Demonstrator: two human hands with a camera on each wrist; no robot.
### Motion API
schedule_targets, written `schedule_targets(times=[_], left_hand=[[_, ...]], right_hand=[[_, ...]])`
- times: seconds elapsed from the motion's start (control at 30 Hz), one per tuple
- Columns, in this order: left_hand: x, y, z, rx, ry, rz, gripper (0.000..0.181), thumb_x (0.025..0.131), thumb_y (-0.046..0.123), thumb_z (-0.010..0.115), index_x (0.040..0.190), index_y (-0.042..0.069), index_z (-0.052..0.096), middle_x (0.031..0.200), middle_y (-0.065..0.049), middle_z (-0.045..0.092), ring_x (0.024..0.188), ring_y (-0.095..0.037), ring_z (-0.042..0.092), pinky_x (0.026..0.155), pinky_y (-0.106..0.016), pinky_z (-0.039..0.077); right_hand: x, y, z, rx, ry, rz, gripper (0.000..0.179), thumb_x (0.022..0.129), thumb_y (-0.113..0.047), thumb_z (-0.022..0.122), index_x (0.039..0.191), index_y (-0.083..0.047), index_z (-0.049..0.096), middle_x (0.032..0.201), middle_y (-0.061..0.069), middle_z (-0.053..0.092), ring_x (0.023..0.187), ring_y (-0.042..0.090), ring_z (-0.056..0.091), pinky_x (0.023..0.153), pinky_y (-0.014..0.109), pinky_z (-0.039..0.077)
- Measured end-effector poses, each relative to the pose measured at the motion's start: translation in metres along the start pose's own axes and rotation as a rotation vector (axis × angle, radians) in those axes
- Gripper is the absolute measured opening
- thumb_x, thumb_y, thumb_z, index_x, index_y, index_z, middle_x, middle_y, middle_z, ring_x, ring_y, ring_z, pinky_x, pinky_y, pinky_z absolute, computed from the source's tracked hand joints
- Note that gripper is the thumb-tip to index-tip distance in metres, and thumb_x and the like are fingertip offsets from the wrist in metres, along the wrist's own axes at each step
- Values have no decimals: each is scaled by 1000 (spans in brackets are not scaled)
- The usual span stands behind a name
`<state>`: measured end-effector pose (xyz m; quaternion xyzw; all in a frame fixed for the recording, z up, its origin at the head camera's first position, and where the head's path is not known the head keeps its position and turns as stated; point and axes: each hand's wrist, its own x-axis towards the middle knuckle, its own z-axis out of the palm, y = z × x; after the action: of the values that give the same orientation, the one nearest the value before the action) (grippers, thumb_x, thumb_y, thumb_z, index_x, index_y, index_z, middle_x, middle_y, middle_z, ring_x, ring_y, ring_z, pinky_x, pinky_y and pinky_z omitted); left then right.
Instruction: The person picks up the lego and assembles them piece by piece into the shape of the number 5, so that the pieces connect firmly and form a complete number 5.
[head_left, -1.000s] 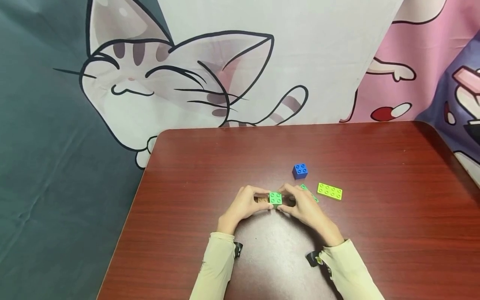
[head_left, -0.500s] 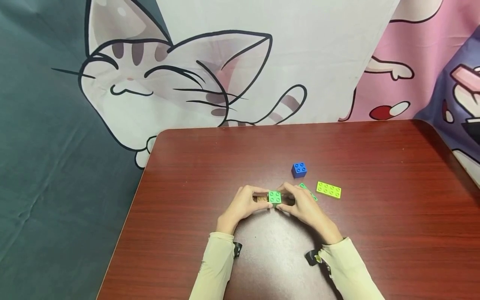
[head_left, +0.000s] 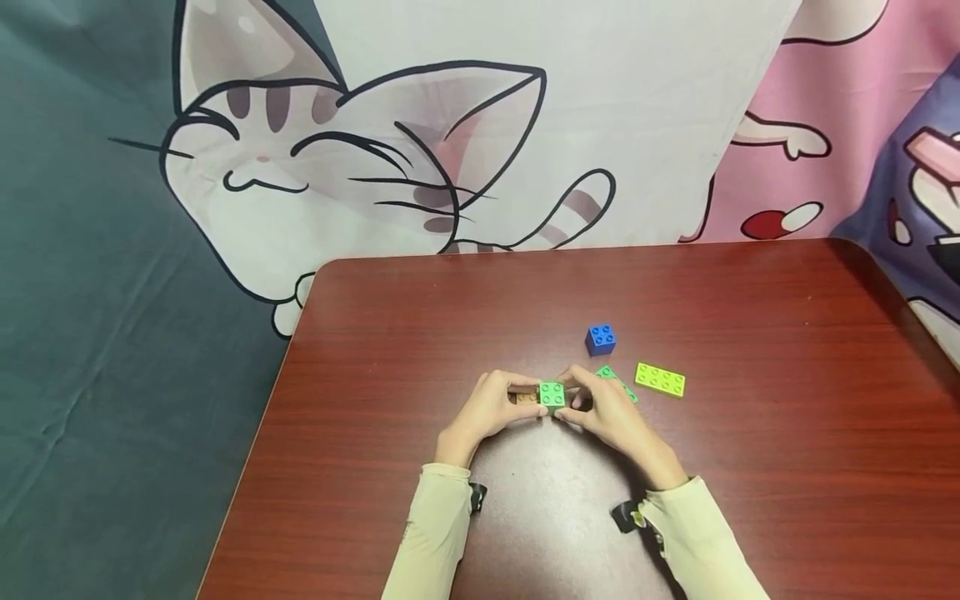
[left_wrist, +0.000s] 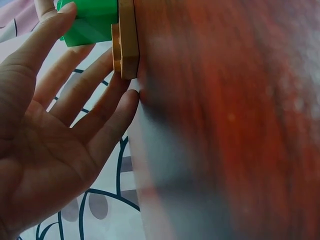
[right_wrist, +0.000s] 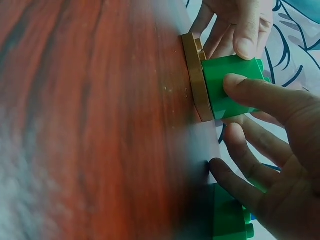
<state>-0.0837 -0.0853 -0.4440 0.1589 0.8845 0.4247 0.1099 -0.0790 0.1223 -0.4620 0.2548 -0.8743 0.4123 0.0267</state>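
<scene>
A square green toy building brick (head_left: 551, 395) stands on a flat tan brick (head_left: 527, 399) in the middle of the table. From the left, my left hand (head_left: 489, 408) pinches the green brick between thumb and fingers. My right hand (head_left: 611, 414) pinches it from the opposite side. In the left wrist view the tan brick (left_wrist: 130, 50) sticks out past the green brick (left_wrist: 92, 25), by the left fingers. The right wrist view shows the tan brick (right_wrist: 196, 80) flat against the table, with the right thumb across the green brick (right_wrist: 220, 70).
Behind the right hand lies another green brick (head_left: 606, 372), partly hidden by the fingers. A blue brick (head_left: 601, 340) stands farther back, and a lime brick (head_left: 660, 379) lies to the right. The reddish-brown table (head_left: 405, 325) ends at a cat-print cloth (head_left: 660, 108).
Both hands keep their hold on the green brick in the same place. A little more of the other green brick shows behind the right hand.
</scene>
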Motion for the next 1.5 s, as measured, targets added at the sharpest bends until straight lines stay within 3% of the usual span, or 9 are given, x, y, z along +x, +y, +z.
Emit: schedule_targets(times=[0.2,0.37,0.47,0.6,0.73,0.9,1.1,1.3,1.5], left_hand=[[-3,-2,0,12,-7,-2,38,74,26,79,108,11,71,98,0,70,90,-10,63,78,-25,48],[-2,-1,-2,17,-9,-1,39,73,28,80,108,11,71,98,0,70,88,-10,63,77,-23,48],[-1,0,-3,29,-11,-8,41,73,30,80,109,12,71,98,0,70,88,-10,62,77,-23,47],[-1,0,-2,30,-7,-23,41,73,29,80,109,12,71,98,0,70,89,-11,62,78,-24,47],[-1,0,-1,25,-8,-26,41,72,29,80,109,12,71,98,0,70,92,-10,62,80,-24,47],[-2,0,0,23,-5,-28,42,73,30,80,110,12,71,99,1,70,91,-10,62,80,-24,47],[-3,1,-1,21,9,-8,41,72,29,80,108,11,71,98,0,70,90,-11,63,80,-25,47],[-3,1,0,19,11,-5,41,72,28,80,108,11,71,97,0,70,87,-10,63,77,-23,47],[-3,1,-1,13,8,-6,41,73,28,80,108,10,71,98,-1,70,87,-11,63,76,-23,47]], right_hand=[[-4,-4,3,32,-21,28,38,70,-4,80,101,-10,60,88,1,68,62,5,57,54,24,47],[-10,-9,-3,47,-96,39,47,75,1,74,119,-3,56,95,10,68,73,11,65,68,32,52],[-17,-14,-17,40,-85,15,52,78,2,70,126,3,52,106,17,65,79,16,66,73,38,52],[-26,-17,-39,-27,41,19,42,78,2,70,118,4,58,103,17,65,76,21,66,66,39,53],[-36,-11,-55,-169,136,105,36,75,-3,73,108,3,62,90,13,67,68,22,65,61,40,53],[-41,-6,-57,-323,97,251,39,74,-20,77,105,-1,63,76,4,62,64,18,57,56,43,45],[-40,-8,-51,-375,56,360,39,72,-28,78,98,-5,59,82,6,57,69,24,57,55,48,44],[-40,-6,-47,-392,71,424,36,72,-25,77,91,-4,56,84,10,50,65,28,52,50,47,41],[-39,-2,-44,-388,87,410,30,72,-23,76,84,-6,54,78,6,50,65,25,49,50,44,39]])
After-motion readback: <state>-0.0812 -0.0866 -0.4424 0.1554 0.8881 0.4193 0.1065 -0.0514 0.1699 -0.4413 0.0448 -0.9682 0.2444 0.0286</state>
